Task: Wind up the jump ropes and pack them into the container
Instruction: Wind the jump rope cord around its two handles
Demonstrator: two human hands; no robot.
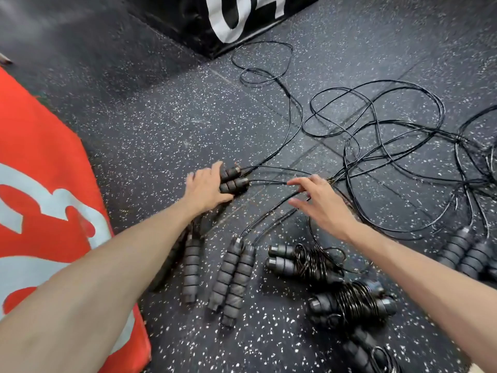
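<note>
The floor (150,125) looks like matt rubber, dark with white flecks. The cords (376,125) are thin, black and glossy, like coated wire. The handles (231,275) look like ribbed grey foam, matt. The black box (188,22) has a faintly shiny skin

On the speckled rubber floor (150,125) before me lay loose jump ropes (376,135), two wound bundles (317,262), a black box (215,20) and an orange pad (40,168).

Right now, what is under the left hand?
The left hand lies over two rope handles side by side on the floor; only their cord ends show, the rest is covered.
</note>
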